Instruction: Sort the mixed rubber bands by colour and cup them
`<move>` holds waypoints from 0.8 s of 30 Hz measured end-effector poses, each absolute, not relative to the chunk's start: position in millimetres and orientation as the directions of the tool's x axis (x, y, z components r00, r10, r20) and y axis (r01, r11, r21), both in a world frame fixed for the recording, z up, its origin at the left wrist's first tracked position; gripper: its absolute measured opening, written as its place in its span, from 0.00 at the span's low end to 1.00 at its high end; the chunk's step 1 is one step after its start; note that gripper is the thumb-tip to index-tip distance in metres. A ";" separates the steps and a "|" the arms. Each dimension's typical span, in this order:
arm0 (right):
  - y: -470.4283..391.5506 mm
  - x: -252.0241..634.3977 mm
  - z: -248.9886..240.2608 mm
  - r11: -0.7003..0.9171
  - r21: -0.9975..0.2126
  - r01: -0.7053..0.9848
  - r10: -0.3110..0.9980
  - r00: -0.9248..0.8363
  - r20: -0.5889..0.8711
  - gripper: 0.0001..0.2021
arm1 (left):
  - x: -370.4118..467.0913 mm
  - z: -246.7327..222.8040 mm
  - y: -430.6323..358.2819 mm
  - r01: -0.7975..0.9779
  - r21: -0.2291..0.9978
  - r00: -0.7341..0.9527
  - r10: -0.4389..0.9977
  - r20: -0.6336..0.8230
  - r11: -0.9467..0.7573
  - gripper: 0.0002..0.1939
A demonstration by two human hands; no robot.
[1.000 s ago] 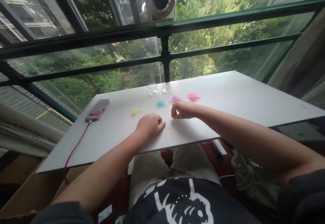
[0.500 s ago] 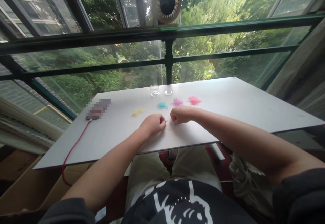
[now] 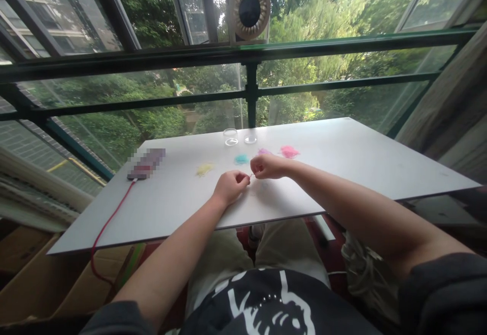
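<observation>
My left hand is closed in a pinch just above the white table. My right hand pinches too, its fingertips almost meeting those of the left. A thin, pale strand, too fine to identify, spans the small gap between them. Beyond the hands lie small heaps of fine coloured pieces: a yellow heap, a turquoise heap, a purple heap partly behind my right hand, and a pink heap.
Two clear round containers or lids stand near the table's far edge. A phone-like, blurred-out object lies at the left, with a red cable running over the front edge. Behind the table are a green railing and a round fan.
My right hand has shifted slightly left and its fingertips have come closer to my left hand. The thin strand between them now shows. The view has moved slightly.
</observation>
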State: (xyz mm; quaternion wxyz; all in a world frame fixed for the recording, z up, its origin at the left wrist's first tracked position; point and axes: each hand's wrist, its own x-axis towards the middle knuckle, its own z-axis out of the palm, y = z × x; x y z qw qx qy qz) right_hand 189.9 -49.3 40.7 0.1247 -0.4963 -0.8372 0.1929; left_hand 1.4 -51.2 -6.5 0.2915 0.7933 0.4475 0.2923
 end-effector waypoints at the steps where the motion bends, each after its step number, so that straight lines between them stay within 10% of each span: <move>1: -49.2 188.9 40.2 0.456 -0.456 0.764 0.868 -0.496 0.036 0.06 | 1.1 -6.8 -50.7 0.530 0.735 0.424 0.883 0.202 -0.423 0.15; 24: -48.1 177.7 36.9 0.479 -0.356 0.803 0.877 -0.456 0.153 0.07 | -2.0 -13.7 -46.1 0.373 0.858 0.440 0.881 0.172 -0.354 0.18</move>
